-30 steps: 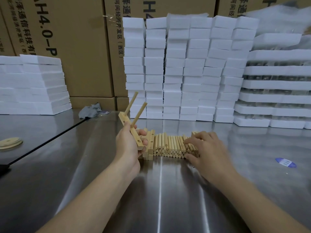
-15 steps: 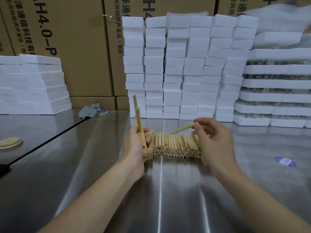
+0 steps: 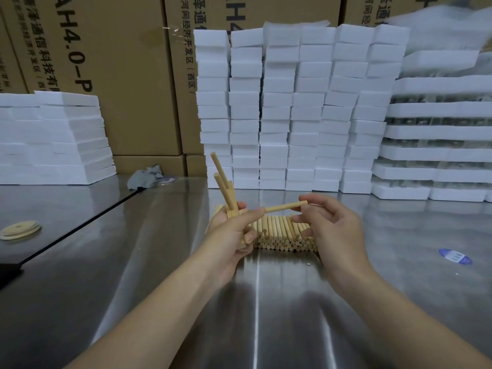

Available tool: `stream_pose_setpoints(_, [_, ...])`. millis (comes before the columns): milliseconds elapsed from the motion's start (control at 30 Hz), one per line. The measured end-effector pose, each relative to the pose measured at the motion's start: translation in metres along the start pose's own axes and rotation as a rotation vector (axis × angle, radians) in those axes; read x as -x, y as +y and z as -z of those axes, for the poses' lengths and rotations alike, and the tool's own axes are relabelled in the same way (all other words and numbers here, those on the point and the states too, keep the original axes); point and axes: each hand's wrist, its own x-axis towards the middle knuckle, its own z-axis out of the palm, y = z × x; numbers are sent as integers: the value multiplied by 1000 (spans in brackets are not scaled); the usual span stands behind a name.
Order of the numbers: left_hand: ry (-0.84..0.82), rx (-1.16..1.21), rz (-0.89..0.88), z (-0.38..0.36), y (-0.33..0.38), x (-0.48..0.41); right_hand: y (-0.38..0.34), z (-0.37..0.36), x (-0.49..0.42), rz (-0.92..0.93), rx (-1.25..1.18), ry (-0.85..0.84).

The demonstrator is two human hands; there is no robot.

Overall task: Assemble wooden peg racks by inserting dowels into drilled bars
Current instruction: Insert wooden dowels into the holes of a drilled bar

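My left hand point(image 3: 231, 237) grips a drilled wooden bar point(image 3: 242, 239), held nearly end-on to me, with two dowels point(image 3: 223, 183) standing up out of it and leaning left. My right hand point(image 3: 331, 230) pinches a loose dowel point(image 3: 285, 206) by its right end. The dowel lies almost level, its left tip touching my left index finger above the bar. Behind both hands a pile of loose dowels point(image 3: 282, 234) lies on the steel table point(image 3: 255, 294), ends toward me.
Stacks of white foam blocks point(image 3: 292, 110) stand right behind the pile, more foam trays point(image 3: 436, 134) at the right and foam sheets point(image 3: 53, 137) at the left. Cardboard boxes point(image 3: 127, 75) form the back wall. A wooden disc point(image 3: 20, 229), a grey rag point(image 3: 145, 177) and a blue sticker point(image 3: 455, 256) lie on the table.
My right hand lifted a dowel out of the pile and brought it left to the bar. My left hand turned the bar, so the two pegs now lean left.
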Motion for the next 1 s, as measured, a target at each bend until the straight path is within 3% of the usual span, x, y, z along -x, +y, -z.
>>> stream_pose_setpoints(267, [53,-76,-67,7,-4,-6,5,0,-2,11,65,-92])
stream_pose_setpoints(533, [41,-207,-34,7,-7,-4,10,-4,5,64,131,-311])
stream_pose_setpoints(733, [72,-322,-21,6,-10,-4,10,-2,7,228,514,-240])
stream_pose_setpoints(1000, [42,-64,101,1,3,2,-1,-6,21,406,563,-316])
